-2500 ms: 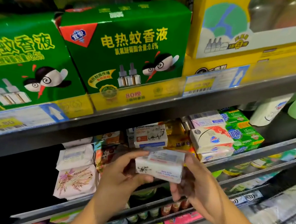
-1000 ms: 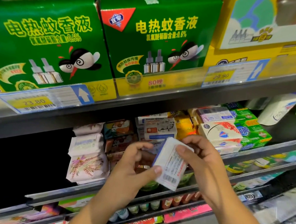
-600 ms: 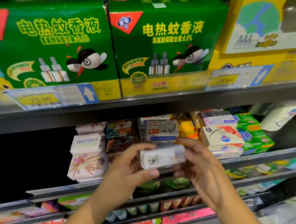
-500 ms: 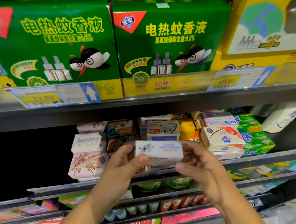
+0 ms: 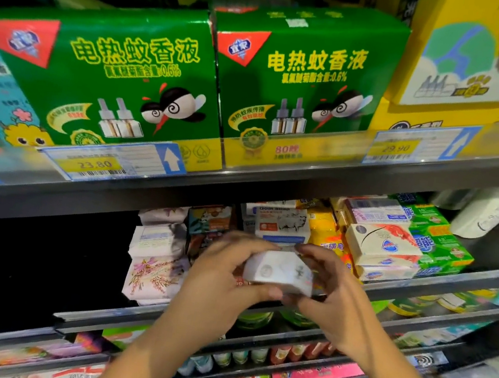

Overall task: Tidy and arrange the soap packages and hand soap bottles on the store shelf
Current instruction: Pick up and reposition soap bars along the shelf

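A white soap box (image 5: 278, 272) is held between both hands in front of the middle shelf (image 5: 439, 280). My left hand (image 5: 224, 277) grips its left end, thumb underneath. My right hand (image 5: 335, 295) grips its right end. The box is blurred and tilted, one end turned toward me. Behind it a matching white goat soap box (image 5: 281, 224) lies on a stack. White flowered soap packs (image 5: 155, 268) sit at the left, cream and red soap boxes (image 5: 380, 244) and green soap packs (image 5: 437, 245) at the right. A white hand soap bottle (image 5: 489, 214) lies far right.
Large green mosquito-liquid boxes (image 5: 301, 75) and a yellow box (image 5: 481, 60) fill the upper shelf, with price tags (image 5: 96, 162) on its rail. Yellow soap packs (image 5: 322, 227) stand behind my right hand. Lower shelves hold small bottles (image 5: 251, 357). The shelf's left part is dark.
Both hands have kept turning the white box: from flat, to back label facing me, to long side up, and now one end tilted toward me. The camera shifted slightly left.
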`<action>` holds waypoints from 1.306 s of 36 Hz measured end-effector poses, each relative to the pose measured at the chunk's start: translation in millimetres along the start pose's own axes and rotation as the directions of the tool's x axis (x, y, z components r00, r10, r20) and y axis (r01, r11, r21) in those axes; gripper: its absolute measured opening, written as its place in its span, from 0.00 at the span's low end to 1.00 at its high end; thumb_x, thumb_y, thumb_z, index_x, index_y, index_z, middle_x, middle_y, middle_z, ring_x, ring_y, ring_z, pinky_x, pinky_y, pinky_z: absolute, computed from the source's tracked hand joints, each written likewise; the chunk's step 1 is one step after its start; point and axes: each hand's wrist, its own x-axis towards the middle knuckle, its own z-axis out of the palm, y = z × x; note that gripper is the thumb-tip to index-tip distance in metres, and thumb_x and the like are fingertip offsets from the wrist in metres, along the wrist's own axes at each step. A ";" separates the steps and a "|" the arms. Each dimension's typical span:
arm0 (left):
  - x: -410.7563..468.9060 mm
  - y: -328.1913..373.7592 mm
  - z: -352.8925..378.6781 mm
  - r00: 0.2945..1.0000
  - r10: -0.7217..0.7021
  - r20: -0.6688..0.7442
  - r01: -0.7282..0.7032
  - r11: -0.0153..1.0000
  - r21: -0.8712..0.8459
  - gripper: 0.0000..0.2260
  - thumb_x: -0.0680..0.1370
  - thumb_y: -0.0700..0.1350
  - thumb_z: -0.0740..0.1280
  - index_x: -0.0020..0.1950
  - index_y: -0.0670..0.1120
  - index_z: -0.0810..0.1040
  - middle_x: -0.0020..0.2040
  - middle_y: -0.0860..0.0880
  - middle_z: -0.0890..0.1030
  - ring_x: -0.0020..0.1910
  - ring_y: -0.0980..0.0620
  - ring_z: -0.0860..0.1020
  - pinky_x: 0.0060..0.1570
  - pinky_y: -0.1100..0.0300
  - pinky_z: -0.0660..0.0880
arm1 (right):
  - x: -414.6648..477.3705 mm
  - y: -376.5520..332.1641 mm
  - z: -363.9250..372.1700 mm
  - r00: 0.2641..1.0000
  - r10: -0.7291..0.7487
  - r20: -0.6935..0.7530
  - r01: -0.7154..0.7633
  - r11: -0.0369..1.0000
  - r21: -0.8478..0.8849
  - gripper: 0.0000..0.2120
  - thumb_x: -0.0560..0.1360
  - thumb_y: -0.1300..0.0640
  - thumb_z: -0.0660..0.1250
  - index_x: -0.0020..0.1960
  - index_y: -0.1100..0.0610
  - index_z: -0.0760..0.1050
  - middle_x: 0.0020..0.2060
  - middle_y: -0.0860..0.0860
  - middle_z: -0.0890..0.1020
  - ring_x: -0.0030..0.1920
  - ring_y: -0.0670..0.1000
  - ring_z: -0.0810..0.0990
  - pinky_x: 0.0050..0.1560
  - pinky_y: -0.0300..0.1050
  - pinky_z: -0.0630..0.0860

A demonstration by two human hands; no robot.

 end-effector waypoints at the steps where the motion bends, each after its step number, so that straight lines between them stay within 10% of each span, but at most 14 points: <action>1: 0.0 1.9 -0.5 0.998 0.061 0.009 -0.061 0.995 0.080 0.22 0.68 0.50 0.80 0.54 0.70 0.76 0.56 0.68 0.72 0.59 0.67 0.71 0.54 0.74 0.67 | 0.3 2.1 2.7 1.000 -0.020 0.009 0.021 0.996 -0.090 0.33 0.64 0.61 0.82 0.61 0.43 0.71 0.53 0.38 0.82 0.56 0.39 0.80 0.53 0.34 0.77; 7: -2.5 1.5 -1.9 0.997 0.065 0.043 -0.070 0.990 0.120 0.21 0.71 0.55 0.77 0.55 0.72 0.72 0.58 0.71 0.72 0.60 0.66 0.71 0.55 0.70 0.69 | 1.2 2.0 -3.3 0.998 -0.056 0.039 0.063 0.974 -0.218 0.35 0.64 0.56 0.82 0.63 0.37 0.69 0.54 0.33 0.80 0.56 0.40 0.79 0.54 0.38 0.79; 13: -7.0 -2.1 -4.3 0.991 -0.096 0.088 0.114 0.968 -0.222 0.28 0.69 0.46 0.80 0.60 0.66 0.70 0.55 0.67 0.79 0.55 0.62 0.80 0.50 0.67 0.77 | -2.2 -33.2 -28.1 0.998 -0.068 -0.010 0.069 0.982 0.175 0.39 0.59 0.49 0.85 0.65 0.40 0.71 0.50 0.52 0.84 0.51 0.53 0.82 0.50 0.49 0.81; 22: -6.4 -6.2 10.3 0.991 -0.132 0.006 0.126 0.930 -0.344 0.36 0.63 0.36 0.82 0.59 0.66 0.73 0.53 0.61 0.81 0.54 0.60 0.80 0.50 0.62 0.79 | -3.0 -53.8 -8.9 0.980 -0.193 0.043 0.191 0.980 0.046 0.34 0.60 0.55 0.82 0.62 0.38 0.74 0.53 0.43 0.83 0.57 0.46 0.81 0.55 0.39 0.77; 26: 1.5 -1.1 -3.6 0.987 -0.142 -0.071 0.085 0.848 -0.523 0.35 0.58 0.31 0.79 0.60 0.52 0.73 0.48 0.53 0.85 0.53 0.54 0.83 0.48 0.58 0.81 | 3.0 -54.5 -18.0 0.981 -0.195 0.000 0.192 0.966 0.173 0.31 0.58 0.53 0.81 0.58 0.37 0.77 0.56 0.51 0.84 0.60 0.52 0.81 0.61 0.51 0.77; 33: 7.3 -5.0 -2.6 0.986 -0.166 0.015 0.135 0.740 -0.659 0.30 0.57 0.24 0.76 0.54 0.44 0.75 0.46 0.51 0.86 0.48 0.54 0.84 0.40 0.61 0.81 | 4.1 -50.1 -14.8 0.987 -0.159 0.004 0.154 0.960 0.232 0.30 0.57 0.54 0.81 0.56 0.37 0.79 0.54 0.50 0.84 0.57 0.50 0.81 0.58 0.45 0.79; 39: 1.9 -5.9 3.1 0.952 -0.268 0.150 0.297 0.676 -0.675 0.19 0.66 0.39 0.78 0.54 0.53 0.81 0.49 0.42 0.85 0.47 0.44 0.85 0.42 0.54 0.81 | 6.2 -46.7 -8.0 0.991 0.108 -0.076 -0.085 0.962 0.258 0.22 0.63 0.52 0.79 0.55 0.51 0.79 0.34 0.45 0.80 0.37 0.44 0.79 0.39 0.39 0.75; 47: 4.3 8.4 0.0 0.710 -0.596 0.374 0.684 0.457 -0.569 0.14 0.75 0.55 0.70 0.48 0.43 0.82 0.34 0.44 0.81 0.25 0.51 0.71 0.26 0.61 0.60 | -2.0 -40.0 -1.1 0.855 0.503 0.124 -0.518 0.821 0.241 0.18 0.76 0.46 0.69 0.51 0.63 0.80 0.31 0.59 0.80 0.26 0.53 0.75 0.26 0.43 0.69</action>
